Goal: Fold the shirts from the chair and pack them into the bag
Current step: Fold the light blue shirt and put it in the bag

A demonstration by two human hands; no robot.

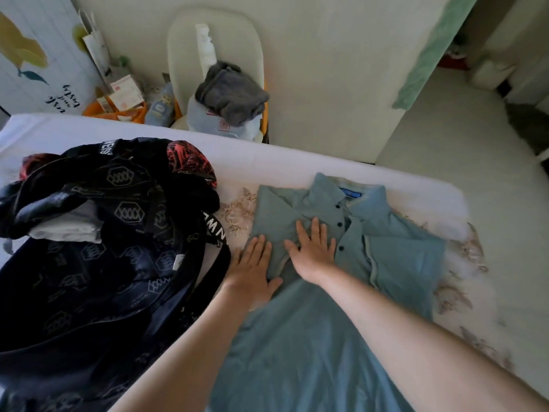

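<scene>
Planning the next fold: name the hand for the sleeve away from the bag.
Right, probably: the right hand lies on the shirt nearer that sleeve; the left hand presses the edge by the bag.

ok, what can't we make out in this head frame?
Teal button-front polo shirt: hem cut off by bottom edge, head view.
Dark patterned fabric bag: its own flaps hide contents beyond one white folded garment.
Cream chair: crumpled grey garment covers pale blue garment; pile count unclear.
</scene>
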